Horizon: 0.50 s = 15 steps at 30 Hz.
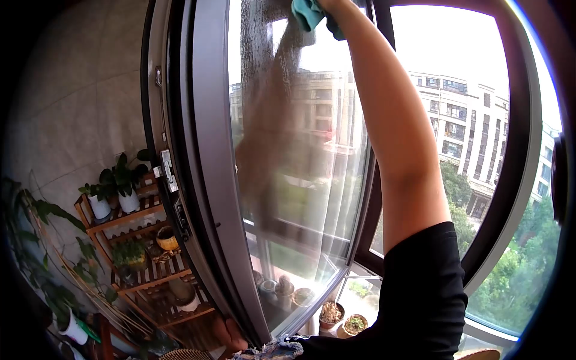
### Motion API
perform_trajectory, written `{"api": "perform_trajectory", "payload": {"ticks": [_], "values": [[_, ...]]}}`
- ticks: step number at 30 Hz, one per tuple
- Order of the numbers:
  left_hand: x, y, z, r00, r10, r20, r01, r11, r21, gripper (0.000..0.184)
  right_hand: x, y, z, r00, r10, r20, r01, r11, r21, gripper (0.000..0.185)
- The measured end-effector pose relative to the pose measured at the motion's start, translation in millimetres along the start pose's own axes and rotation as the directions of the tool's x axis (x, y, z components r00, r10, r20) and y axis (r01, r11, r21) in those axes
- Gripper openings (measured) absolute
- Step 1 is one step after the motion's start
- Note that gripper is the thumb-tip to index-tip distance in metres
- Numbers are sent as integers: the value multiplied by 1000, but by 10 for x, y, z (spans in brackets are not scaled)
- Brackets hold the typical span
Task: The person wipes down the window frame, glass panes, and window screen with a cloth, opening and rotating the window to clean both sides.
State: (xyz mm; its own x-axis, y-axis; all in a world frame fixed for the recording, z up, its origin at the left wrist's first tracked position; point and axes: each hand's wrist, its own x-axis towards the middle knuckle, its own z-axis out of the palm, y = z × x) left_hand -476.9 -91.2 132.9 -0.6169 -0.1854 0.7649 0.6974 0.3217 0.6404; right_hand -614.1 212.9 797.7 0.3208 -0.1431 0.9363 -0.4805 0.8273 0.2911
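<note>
My right arm, in a black short sleeve, reaches up across the window to the top edge of the view. Only a small part of my right hand shows there, on a teal cloth pressed to the upper part of the glass pane. Most of its fingers are cut off or hidden by the cloth. Wet streaks and droplets mark the upper left of the pane, and the arm's reflection shows in it. My left hand is not in view.
Left of the dark window frame stands a wooden shelf with potted plants. Small pots sit below the pane. A metal latch sticks out on the frame. Frayed denim and an unclear skin-coloured shape show at the bottom.
</note>
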Motion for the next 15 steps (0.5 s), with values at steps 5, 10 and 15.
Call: {"api": "perform_trajectory", "payload": {"ticks": [5, 10, 15], "values": [[-207, -367, 17, 976, 171, -132, -147, 974, 175, 41, -163, 934, 16, 951, 309, -24, -310, 945, -104, 58], [-195, -413, -1, 997, 22, -70, -26, 998, -64, 36, -1115, 2611, -119, 993, 78, 84, -30, 884, -467, 57], [250, 372, 4, 994, 99, -42, -91, 981, 172, 34, -1810, 2222, -365, 904, 428, 9, -419, 889, -183, 61]]}}
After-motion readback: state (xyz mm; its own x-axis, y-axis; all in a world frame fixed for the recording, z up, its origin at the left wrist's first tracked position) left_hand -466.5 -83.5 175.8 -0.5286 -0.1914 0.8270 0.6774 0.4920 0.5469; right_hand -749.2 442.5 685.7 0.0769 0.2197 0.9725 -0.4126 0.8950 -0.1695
